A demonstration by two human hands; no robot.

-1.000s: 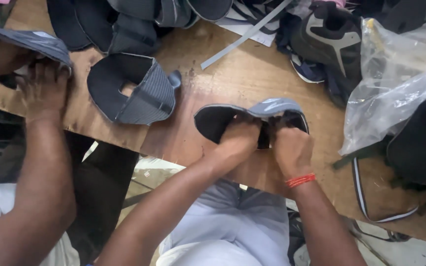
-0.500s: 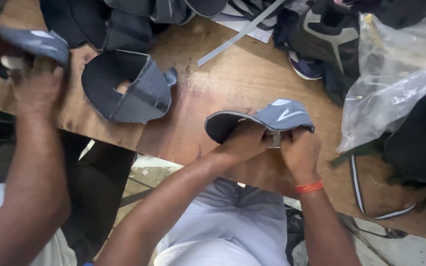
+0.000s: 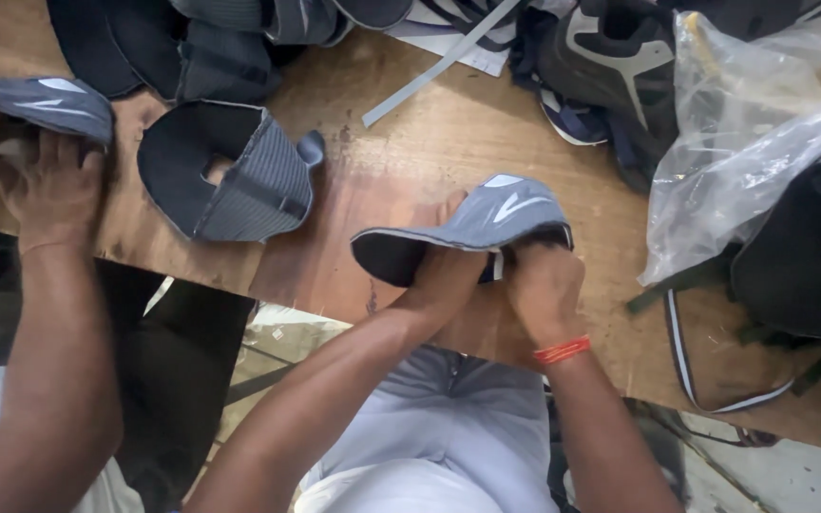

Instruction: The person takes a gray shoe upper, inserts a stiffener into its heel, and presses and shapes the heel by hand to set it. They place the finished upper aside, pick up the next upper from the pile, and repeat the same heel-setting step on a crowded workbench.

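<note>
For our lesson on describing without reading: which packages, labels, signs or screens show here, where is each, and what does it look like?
Clear plastic bag: right side of the wooden table, crumpled, see-through, lying over dark shoe parts.
White paper sheet: top centre, flat, partly hidden under dark pieces.
No signs or screens.

hands (image 3: 496, 280) — both gripping grey shoe upper (image 3: 486, 220) | wooden table (image 3: 410, 152)

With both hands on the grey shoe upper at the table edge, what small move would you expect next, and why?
Probably pulling the folded rear edge taut. The left hand is tucked under the grey shoe upper, and the right hand pinches its back edge, which curls over the wooden table. Its dark lining shows on the left, so the piece looks only partly shaped.
</note>
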